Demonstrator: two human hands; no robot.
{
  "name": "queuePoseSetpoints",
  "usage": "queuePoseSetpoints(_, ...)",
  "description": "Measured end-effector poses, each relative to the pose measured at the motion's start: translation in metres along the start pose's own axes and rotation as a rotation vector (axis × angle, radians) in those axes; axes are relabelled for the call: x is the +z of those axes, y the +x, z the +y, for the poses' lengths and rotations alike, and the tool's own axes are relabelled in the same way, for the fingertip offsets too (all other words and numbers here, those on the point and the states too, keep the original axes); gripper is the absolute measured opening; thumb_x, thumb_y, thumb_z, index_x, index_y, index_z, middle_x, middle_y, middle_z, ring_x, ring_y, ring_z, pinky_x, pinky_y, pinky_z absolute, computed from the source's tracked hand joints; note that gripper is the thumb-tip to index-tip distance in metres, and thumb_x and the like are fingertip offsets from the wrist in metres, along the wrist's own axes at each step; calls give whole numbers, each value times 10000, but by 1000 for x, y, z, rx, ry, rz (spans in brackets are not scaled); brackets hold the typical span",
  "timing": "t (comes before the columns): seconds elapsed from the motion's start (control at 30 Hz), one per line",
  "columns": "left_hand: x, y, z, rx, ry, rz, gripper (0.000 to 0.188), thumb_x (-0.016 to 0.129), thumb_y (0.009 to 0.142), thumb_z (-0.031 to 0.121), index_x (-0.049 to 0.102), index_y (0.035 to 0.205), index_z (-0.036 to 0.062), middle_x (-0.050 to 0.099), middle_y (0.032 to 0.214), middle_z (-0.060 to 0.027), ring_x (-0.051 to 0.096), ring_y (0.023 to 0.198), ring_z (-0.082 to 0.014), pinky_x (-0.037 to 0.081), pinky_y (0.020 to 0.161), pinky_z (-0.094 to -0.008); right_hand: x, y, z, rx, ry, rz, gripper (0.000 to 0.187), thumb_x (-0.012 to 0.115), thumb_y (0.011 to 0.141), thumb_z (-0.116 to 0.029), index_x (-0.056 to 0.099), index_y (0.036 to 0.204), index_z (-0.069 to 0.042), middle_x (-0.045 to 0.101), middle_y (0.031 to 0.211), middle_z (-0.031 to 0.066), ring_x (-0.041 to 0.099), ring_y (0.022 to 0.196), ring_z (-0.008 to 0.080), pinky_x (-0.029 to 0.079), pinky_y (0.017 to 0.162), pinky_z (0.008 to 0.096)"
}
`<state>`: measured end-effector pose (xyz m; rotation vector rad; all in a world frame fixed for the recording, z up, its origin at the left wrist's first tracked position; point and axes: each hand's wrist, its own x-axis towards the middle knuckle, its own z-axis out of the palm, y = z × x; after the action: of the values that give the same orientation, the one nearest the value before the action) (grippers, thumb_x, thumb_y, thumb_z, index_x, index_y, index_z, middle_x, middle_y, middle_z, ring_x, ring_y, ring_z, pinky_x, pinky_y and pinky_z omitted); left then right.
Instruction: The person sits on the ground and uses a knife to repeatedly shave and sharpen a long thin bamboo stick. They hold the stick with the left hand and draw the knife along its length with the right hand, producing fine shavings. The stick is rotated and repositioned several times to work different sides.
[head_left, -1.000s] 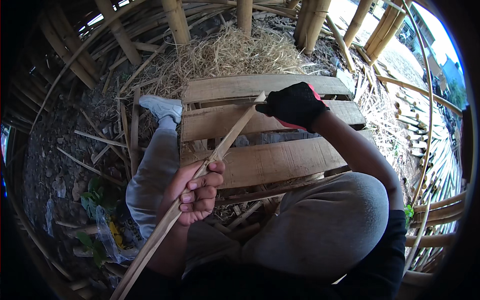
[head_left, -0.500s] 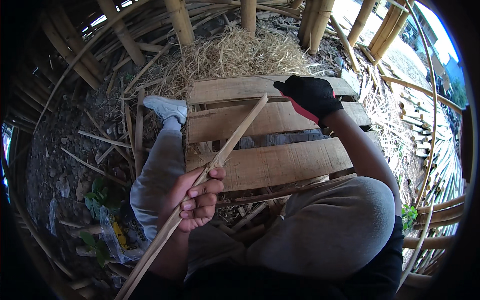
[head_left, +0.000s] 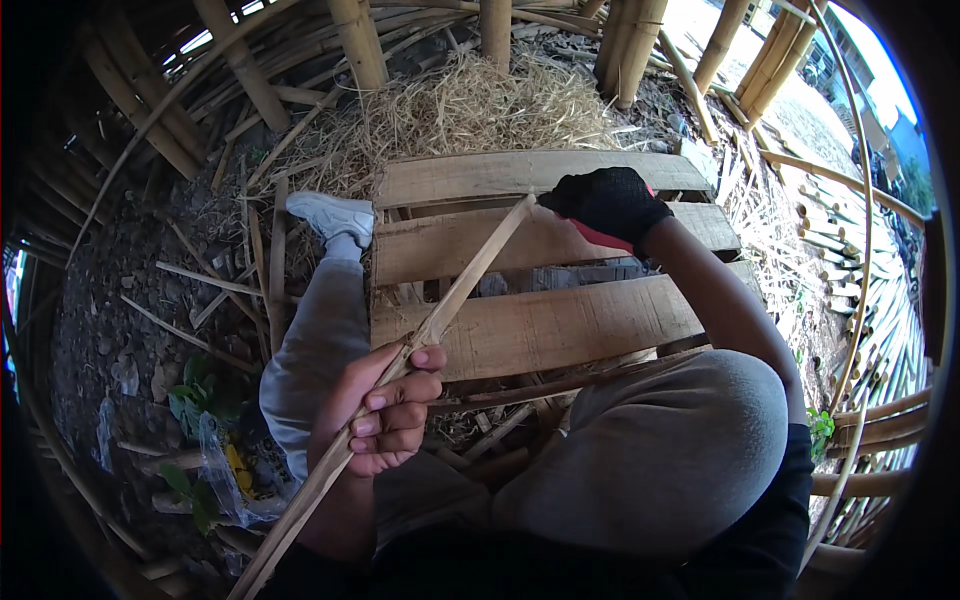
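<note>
My bare left hand (head_left: 390, 410) is closed round a long split bamboo strip (head_left: 470, 285). The strip slants from the lower left up over the slatted wooden platform (head_left: 540, 325), with a rough, frayed node just above my fingers. My right hand (head_left: 610, 205), in a black glove with red on the palm side, is closed at the strip's far tip. Its fist appears to grip a knife; the handle is hidden, and the thin blade is hardly visible against the wood.
Pale shavings (head_left: 480, 110) are heaped behind the platform. Bamboo posts (head_left: 630, 50) stand at the back. Loose strips (head_left: 205, 280) and a clear plastic bag (head_left: 225, 470) lie on the ground at left. Many cut bamboo poles (head_left: 870, 330) are stacked at right. My bent knee (head_left: 660, 440) is beside the platform.
My right hand has come nearer and down to the strip's far tip, from above the far board. My left hand and the strip have shifted only slightly toward me.
</note>
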<state>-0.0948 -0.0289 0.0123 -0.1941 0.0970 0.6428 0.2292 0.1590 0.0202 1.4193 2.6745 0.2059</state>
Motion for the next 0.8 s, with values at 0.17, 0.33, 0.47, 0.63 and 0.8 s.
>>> queuePoseSetpoints(0.17, 3, -11, -5, 69, -4, -38, 237, 290, 1107, 269, 388, 1067, 56, 473, 616, -15, 423, 360, -48, 307, 269, -169, -12, 6, 12, 190, -77, -51, 423, 370, 1069, -418, 695, 1122, -152, 735, 1026, 102, 708, 966, 315, 560, 809, 441)
queuePoseSetpoints(0.33, 1, -13, -1, 111, 5, -44, 222, 317, 1101, 258, 379, 1083, 45, 490, 630, -24, 446, 365, -41, 345, 272, -158, -20, 5, 13, 116, 50, 101, 369, 384, 1066, -364, 642, 1269, -196, 691, 1191, 107, 686, 1048, 322, 553, 882, 440)
queuePoseSetpoints(0.47, 0, -15, 2, 131, -7, -38, 215, 316, 1100, 248, 380, 1080, 43, 488, 628, -25, 445, 365, -47, 345, 272, -159, -29, -2, 1, 114, 190, 118, 350, 417, 1060, -312, 620, 1315, -186, 679, 1207, 136, 680, 1058, 335, 553, 895, 433)
queuePoseSetpoints(0.63, -16, 4, 11, 111, -29, -25, 179, 290, 1100, 197, 382, 1069, 47, 467, 619, -19, 412, 355, -60, 288, 262, -174, -27, -12, -66, -185, 309, 99, 327, 459, 1039, -289, 643, 1295, -201, 688, 1172, 139, 696, 993, 338, 560, 858, 448)
queuePoseSetpoints(0.8, -24, 21, 2, 116, -212, -106, 123, 323, 1076, 148, 368, 1069, 34, 520, 634, -69, 476, 366, -73, 360, 257, -179, -13, -13, -112, -452, 347, 158, 275, 525, 994, -287, 680, 1213, -227, 706, 1008, 80, 711, 872, 293, 571, 729, 437)
